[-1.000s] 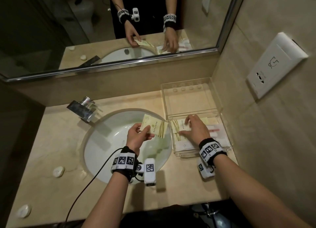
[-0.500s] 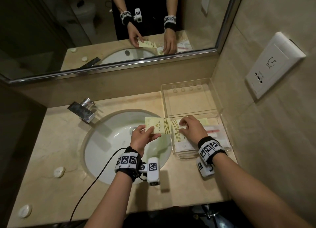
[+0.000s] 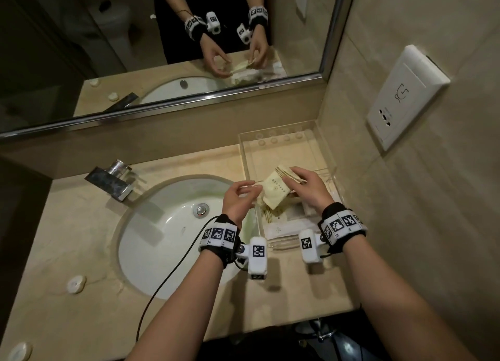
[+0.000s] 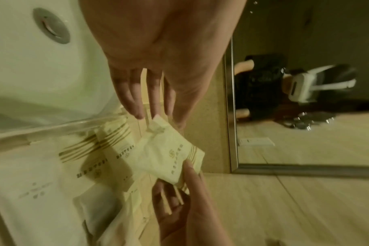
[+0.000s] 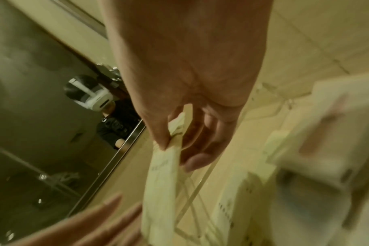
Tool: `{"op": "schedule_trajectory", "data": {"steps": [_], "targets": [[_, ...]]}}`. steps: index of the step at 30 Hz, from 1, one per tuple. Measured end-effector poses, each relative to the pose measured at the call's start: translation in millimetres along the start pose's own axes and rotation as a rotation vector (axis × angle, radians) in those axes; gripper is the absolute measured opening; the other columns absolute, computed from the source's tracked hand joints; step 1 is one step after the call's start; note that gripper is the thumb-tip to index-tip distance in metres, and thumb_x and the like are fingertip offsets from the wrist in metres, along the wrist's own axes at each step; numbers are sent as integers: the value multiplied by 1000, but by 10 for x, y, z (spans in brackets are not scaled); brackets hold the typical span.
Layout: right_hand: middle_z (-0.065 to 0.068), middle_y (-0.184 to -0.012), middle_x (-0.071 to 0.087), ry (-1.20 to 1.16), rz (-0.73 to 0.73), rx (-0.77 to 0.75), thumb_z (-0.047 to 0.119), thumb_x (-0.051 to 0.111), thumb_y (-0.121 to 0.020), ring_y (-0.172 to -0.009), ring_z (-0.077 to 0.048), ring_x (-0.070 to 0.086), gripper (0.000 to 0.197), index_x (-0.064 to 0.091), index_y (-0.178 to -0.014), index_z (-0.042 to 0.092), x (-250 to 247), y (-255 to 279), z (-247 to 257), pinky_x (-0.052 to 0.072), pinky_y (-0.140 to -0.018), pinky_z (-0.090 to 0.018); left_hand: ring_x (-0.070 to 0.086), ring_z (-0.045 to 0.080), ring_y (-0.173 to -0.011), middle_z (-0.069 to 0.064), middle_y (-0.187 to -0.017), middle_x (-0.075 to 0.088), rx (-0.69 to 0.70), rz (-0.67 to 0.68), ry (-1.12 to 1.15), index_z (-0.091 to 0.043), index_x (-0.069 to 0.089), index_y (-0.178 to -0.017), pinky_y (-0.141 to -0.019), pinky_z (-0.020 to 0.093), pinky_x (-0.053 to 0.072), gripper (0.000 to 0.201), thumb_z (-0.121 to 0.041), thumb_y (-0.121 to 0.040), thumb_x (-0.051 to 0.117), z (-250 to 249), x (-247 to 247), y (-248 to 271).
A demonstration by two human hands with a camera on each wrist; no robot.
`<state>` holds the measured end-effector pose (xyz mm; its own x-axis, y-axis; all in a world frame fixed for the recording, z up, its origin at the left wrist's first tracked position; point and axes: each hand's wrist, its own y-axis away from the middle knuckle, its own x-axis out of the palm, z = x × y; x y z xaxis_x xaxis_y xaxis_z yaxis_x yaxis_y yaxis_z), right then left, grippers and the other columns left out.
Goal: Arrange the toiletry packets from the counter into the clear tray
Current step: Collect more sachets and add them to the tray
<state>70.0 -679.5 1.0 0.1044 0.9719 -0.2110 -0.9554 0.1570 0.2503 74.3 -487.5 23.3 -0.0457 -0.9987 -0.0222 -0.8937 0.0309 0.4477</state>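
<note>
A cream toiletry packet point(image 3: 274, 194) with gold stripes hangs tilted over the near half of the clear tray point(image 3: 322, 144). My right hand point(image 3: 292, 179) pinches its striped end between thumb and fingers point(image 5: 162, 141). My left hand point(image 3: 246, 190) hovers just left of the packet point(image 4: 169, 158) with relaxed fingers point(image 4: 137, 109); one packet corner sits at a fingertip, and nothing is gripped. Several other cream and white packets point(image 3: 278, 225) lie flat in the tray's near compartment under the hands. The far compartment shows its bare floor.
The white sink basin point(image 3: 173, 225) lies left of the tray, with a chrome faucet point(image 3: 113, 179) behind it. Small white round pieces point(image 3: 75, 283) sit on the left counter. A wall plate point(image 3: 405, 98) and tiled wall stand close on the right; a mirror is behind.
The packet went from my left hand to my right and moved right, from over the sink to over the tray. My left hand let go; my right hand lifted off the tray's packets.
</note>
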Motion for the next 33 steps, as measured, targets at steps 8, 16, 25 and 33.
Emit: {"op": "schedule_trajectory", "data": {"steps": [8,16,25,33], "targets": [[-6,-106,71,-108,-11,16,38,81,-76,-95,-19,70,43,64,-112,25,-12,23,125,57,-86,-33,59,12,-62,2,-78,63,92,82,-120,-6,64,-103,-58,18,51,24,-13,-83,73,-138,118,-134],[-15,-108,69,-200,-94,99,15,69,-91,-81,-14,67,32,59,-118,2,-138,21,100,53,-59,-13,69,27,-71,21,-99,69,-31,104,128,0,56,-107,-69,30,61,28,-1,-83,70,-180,122,-185],[-12,-100,68,80,-167,167,14,68,-90,-89,-25,66,26,65,-113,2,-129,-107,-161,59,-67,-28,63,22,-79,2,-85,64,77,-75,-300,-3,62,-100,-69,30,55,15,-5,-86,66,95,19,-221],[-8,-98,73,315,-186,279,21,74,-83,-95,-25,68,11,65,-87,19,133,-207,-370,54,-89,-34,61,22,-90,2,-108,66,338,100,-799,-17,69,-98,-86,36,51,14,-12,-88,61,335,60,-161]]}}
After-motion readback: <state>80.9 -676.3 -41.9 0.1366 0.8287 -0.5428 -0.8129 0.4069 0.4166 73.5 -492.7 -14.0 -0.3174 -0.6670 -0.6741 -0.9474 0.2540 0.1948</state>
